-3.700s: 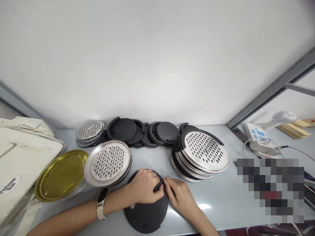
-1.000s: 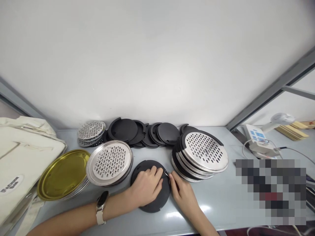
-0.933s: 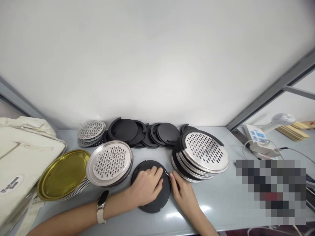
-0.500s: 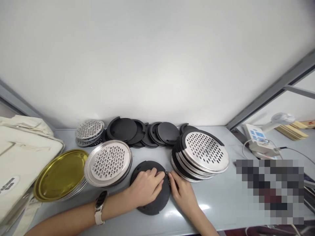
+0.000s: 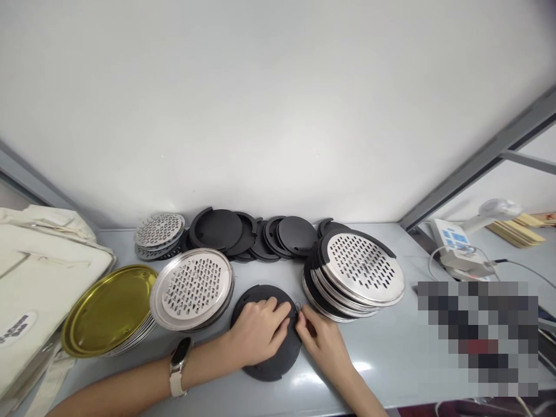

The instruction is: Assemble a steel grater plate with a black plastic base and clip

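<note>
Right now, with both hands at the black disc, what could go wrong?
The small metal loop at the right hand's fingertips might slip away. The black disc could slide on the glossy tabletop if the left hand lifts off it. The uneven stack of perforated metal plates stands near the right hand; a bump might topple it.

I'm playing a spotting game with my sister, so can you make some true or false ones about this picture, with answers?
1. The left hand is on a round black disc. True.
2. The watch is on the right wrist. False: the watch is on the left wrist.
3. The gold plate is next to the cream bag. True.
4. The right hand is touching the gold plate. False: the right hand is by the black disc's edge.
</note>
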Tool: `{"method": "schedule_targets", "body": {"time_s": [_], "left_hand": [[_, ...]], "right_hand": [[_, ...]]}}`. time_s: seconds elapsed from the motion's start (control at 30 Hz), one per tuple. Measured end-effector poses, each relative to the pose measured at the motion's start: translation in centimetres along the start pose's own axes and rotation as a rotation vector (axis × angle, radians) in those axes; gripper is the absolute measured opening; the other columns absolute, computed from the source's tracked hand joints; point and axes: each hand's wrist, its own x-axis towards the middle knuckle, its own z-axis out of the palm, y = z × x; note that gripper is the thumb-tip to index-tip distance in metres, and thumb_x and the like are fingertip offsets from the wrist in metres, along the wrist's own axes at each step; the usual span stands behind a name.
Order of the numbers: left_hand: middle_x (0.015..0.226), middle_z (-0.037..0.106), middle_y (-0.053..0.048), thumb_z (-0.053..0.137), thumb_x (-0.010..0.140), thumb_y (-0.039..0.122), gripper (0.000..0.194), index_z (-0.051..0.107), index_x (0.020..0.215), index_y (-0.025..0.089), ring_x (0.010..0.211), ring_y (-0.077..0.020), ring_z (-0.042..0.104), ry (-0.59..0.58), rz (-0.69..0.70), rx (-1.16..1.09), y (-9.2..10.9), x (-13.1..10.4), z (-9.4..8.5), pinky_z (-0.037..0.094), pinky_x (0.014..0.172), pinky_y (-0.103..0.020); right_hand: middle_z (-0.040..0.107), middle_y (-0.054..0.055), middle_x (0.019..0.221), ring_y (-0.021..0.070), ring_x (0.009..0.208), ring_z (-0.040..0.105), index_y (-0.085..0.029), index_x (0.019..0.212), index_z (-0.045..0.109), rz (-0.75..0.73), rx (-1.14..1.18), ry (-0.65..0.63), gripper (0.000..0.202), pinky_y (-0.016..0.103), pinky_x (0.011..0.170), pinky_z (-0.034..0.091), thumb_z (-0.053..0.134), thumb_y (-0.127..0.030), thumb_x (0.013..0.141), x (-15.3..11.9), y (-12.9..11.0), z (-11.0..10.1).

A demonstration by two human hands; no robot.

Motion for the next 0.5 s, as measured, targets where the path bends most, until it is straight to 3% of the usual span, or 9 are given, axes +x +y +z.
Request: {"method": "schedule_targets", "body": {"time_s": [0.5], "left_hand": [[0.083, 0.056, -0.003, 0.033, 0.094, 0.028, 0.015, 0.047, 0.094, 0.022, 0.071, -0.0202, 0.057, 0.016, -0.023, -0.014, 0.17, -0.06, 0.29, 0.038, 0.057, -0.029]], "right_hand": [[0.041, -0.006, 0.051, 0.0111, 0.045, 0.043, -0.022, 0.066, 0.035, -0.007, -0.023, 0.012, 0.027, 0.023, 0.049, 0.028, 0.038, -0.026, 0.092, -0.27, -0.11, -0.09]]}}
